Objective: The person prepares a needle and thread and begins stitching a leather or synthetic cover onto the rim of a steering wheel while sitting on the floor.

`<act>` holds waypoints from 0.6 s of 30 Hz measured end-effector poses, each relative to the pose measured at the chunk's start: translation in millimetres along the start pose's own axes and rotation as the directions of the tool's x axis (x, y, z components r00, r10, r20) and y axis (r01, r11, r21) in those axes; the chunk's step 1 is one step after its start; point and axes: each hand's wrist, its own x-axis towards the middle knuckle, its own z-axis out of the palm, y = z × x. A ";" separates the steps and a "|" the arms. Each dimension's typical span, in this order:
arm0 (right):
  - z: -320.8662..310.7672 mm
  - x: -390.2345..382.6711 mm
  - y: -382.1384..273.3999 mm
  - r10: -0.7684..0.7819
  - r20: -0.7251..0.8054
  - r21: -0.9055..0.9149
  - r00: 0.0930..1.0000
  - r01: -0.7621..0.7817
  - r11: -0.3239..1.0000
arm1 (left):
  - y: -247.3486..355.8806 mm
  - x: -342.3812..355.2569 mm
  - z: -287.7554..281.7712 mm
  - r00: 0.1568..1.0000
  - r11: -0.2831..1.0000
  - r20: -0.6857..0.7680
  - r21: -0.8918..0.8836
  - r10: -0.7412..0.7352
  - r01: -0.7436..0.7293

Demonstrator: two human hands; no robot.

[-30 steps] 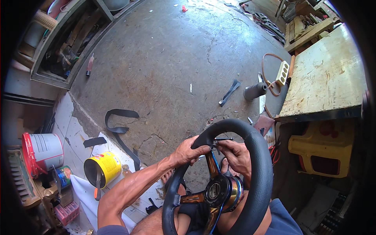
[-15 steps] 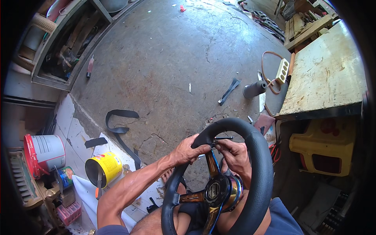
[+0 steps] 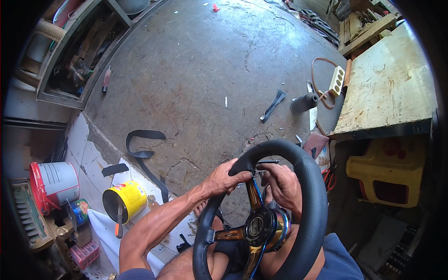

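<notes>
A steering wheel [image 3: 313, 205] with a black leather-like rim stands upright in my lap. Its metal spokes are brown-gold with blue edges and meet at a dark round hub [image 3: 259, 227]. My left hand [image 3: 227, 178] is wrapped round the upper left of the rim, thumb on the inner side by the top spoke. Inside the rim, close to that thumb, my right hand [image 3: 283, 184] is closed with bent fingers round a thin dark rod-like tool [image 3: 269, 162]. Its fingertips are partly hidden, and I cannot make out the tool's exact kind.
On the left stand a yellow can [image 3: 131, 198] with an orange-handled knife [image 3: 120, 219] and a white-and-red bucket [image 3: 60, 181]. Black strips [image 3: 140, 153] lie on the floor. At right are a dark cone-shaped object [image 3: 304, 103], a power strip [image 3: 337, 81] and a worn table [image 3: 387, 84].
My right hand has turned and its fingers have curled in from a pinch near the rim, with the dark tool shifting slightly. My left hand keeps its hold on the wheel.
</notes>
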 end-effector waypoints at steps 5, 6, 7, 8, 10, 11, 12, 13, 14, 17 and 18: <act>1.9 -5.4 15.0 -0.029 0.120 -0.087 0.992 0.040 0.995 | 7.3 -3.7 -1.3 1.000 1.000 -0.011 -0.009 0.000 0.000; -5.1 -7.3 14.9 -0.082 0.070 -0.122 0.994 0.090 0.988 | 11.4 2.9 2.9 0.999 0.999 0.004 -0.007 0.034 -0.034; -2.2 -7.8 17.7 -0.144 0.036 -0.125 0.989 0.147 0.981 | 10.4 2.5 2.5 1.000 1.000 0.000 -0.007 0.031 -0.031; 0.6 -7.7 19.7 -0.144 0.039 -0.122 0.989 0.148 0.982 | 9.2 2.5 2.3 0.999 0.999 -0.009 -0.006 0.037 -0.037; 5.6 -7.7 22.7 -0.126 0.011 -0.067 0.992 0.126 0.990 | 8.3 2.4 1.3 0.999 0.999 -0.020 -0.005 0.041 -0.042; 6.7 -7.6 23.6 -0.126 0.013 -0.066 0.992 0.126 0.990 | 8.8 2.8 0.2 0.999 0.999 -0.016 0.003 0.040 -0.040; 7.2 -7.6 22.7 -0.117 0.014 -0.029 0.993 0.117 0.993 | 11.2 1.5 -0.3 0.999 0.999 -0.014 0.016 0.038 -0.038; 8.3 -7.5 23.5 -0.105 0.014 0.003 0.994 0.105 0.994 | 12.3 1.9 -0.7 0.999 0.999 -0.013 0.016 0.038 -0.037; 10.0 -6.7 24.7 -0.104 0.012 0.003 0.994 0.104 0.995 | 13.7 2.3 -0.6 0.999 0.999 -0.010 0.017 0.038 -0.038; 13.4 -3.3 26.9 -0.168 -0.053 0.050 0.984 0.171 0.984 | 11.7 2.6 -1.2 0.999 0.999 -0.012 0.014 0.036 -0.036; 12.7 -2.8 26.7 -0.146 -0.021 0.025 0.989 0.146 0.989 | 10.4 2.6 -1.7 0.999 0.999 -0.016 0.008 0.036 -0.035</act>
